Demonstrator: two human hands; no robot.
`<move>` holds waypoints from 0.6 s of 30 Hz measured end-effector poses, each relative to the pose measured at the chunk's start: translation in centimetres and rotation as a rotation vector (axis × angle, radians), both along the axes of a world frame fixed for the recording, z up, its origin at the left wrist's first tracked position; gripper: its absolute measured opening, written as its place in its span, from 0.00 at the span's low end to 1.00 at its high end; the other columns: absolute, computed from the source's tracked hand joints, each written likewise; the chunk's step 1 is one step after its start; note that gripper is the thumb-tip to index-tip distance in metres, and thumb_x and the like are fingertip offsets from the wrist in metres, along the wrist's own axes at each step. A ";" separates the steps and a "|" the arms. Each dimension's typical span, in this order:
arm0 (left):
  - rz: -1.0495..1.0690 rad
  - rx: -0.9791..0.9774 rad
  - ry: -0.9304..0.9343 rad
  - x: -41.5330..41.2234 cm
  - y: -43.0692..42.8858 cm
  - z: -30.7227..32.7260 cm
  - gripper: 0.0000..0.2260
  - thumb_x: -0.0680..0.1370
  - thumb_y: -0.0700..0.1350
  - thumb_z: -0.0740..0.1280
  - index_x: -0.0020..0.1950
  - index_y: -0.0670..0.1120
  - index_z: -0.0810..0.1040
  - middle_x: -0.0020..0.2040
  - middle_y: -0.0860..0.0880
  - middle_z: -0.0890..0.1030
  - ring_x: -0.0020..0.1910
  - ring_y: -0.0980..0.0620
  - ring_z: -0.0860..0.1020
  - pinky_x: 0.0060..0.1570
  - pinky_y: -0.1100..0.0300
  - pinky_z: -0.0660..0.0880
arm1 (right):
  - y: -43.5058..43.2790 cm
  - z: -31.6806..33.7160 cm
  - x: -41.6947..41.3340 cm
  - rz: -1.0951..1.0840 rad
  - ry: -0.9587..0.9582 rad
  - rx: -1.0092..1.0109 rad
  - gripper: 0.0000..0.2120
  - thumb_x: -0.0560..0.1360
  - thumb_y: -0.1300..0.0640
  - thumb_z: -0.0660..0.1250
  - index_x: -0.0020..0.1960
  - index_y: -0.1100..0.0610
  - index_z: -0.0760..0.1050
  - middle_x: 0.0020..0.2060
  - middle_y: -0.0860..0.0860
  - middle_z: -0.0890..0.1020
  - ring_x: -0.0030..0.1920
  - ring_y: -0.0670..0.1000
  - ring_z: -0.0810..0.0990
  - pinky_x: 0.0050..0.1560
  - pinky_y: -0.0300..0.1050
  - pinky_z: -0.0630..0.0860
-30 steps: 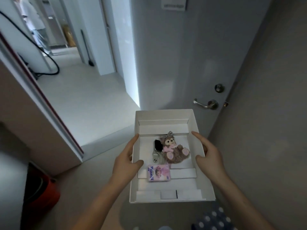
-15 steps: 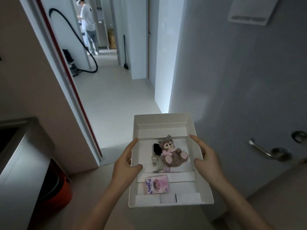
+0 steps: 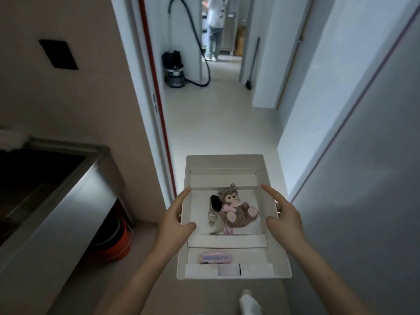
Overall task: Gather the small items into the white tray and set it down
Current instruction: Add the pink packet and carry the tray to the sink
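Both grips pinch the side walls of the white cardboard tray (image 3: pixel 225 164). The left hand (image 3: pixel 176 220) hooks its thumb over the left rim into the tray, with its forefinger stretched forward along the edge. The right hand (image 3: pixel 284 218) mirrors this on the right wall. The fingers under the base are hidden, so I cannot tell how much they carry.

The tray hangs in the air in the lower centre of the frame, roughly level, above the pale floor. In its middle compartment, between the two thumbs, lie a brown plush bear with a pink bow (image 3: pixel 238 210) and a beige-strapped smartwatch (image 3: pixel 214 205), touching, the watch on the bear's left. A flat pink packet (image 3: pixel 216 257) lies in the compartment nearest the person, behind both grips.

The gathering looks done, and the step in hand seems to be the carry towards a place to set the tray down. That calls for keeping the tray level, since the items lie loose, and lowering it flat before either thumb lets go.

At the left of the frame stands a steel worktop with a sunken basin (image 3: pixel 68 201), with a red bucket (image 3: pixel 116 244) beneath it. It is the nearest flat surface, though I cannot tell whether it is the goal. Upper centre, down the corridor, stand a dark vacuum cleaner (image 3: pixel 173 71) and another person (image 3: pixel 214 26).
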State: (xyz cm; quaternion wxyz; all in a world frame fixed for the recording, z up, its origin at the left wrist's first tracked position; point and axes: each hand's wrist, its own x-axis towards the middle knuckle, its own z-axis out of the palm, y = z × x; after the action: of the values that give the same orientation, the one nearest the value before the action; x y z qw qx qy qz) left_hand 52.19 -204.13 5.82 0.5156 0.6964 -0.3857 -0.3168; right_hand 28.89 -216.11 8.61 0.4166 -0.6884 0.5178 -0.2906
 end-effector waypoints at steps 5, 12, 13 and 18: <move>0.295 -0.011 0.035 1.2 -3.8 -0.7 0.38 0.67 0.27 0.66 0.68 0.62 0.69 0.58 0.70 0.76 0.56 0.63 0.78 0.50 0.65 0.77 | -9.4 -0.2 5.7 0.278 0.048 0.002 0.41 0.64 0.75 0.55 0.63 0.34 0.70 0.33 0.38 0.72 0.24 0.42 0.70 0.24 0.31 0.65; 0.736 0.016 0.045 2.4 -4.3 -0.4 0.40 0.67 0.30 0.67 0.66 0.69 0.68 0.65 0.66 0.72 0.64 0.60 0.73 0.57 0.53 0.77 | -16.5 0.4 16.5 0.713 0.107 0.037 0.42 0.65 0.73 0.56 0.63 0.31 0.69 0.38 0.44 0.83 0.23 0.44 0.73 0.23 0.35 0.67; 0.790 0.027 0.045 2.7 -4.0 -0.2 0.40 0.67 0.30 0.67 0.66 0.69 0.67 0.66 0.67 0.72 0.64 0.61 0.73 0.57 0.54 0.77 | -16.6 0.4 18.2 0.769 0.111 0.039 0.41 0.65 0.73 0.56 0.63 0.31 0.68 0.40 0.43 0.83 0.25 0.44 0.75 0.23 0.35 0.68; 1.016 0.044 0.043 5.4 -1.7 -0.1 0.39 0.69 0.29 0.66 0.67 0.67 0.67 0.66 0.72 0.68 0.68 0.66 0.65 0.51 0.73 0.72 | -15.6 -0.6 27.0 1.012 0.103 0.034 0.41 0.65 0.73 0.56 0.64 0.33 0.69 0.39 0.42 0.82 0.31 0.42 0.77 0.25 0.30 0.66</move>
State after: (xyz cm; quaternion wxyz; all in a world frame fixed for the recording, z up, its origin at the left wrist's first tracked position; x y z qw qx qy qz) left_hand 57.63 -205.84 5.76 0.5977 0.8000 0.0191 -0.0485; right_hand 55.93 -231.70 7.99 0.4902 -0.8595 0.1440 -0.0097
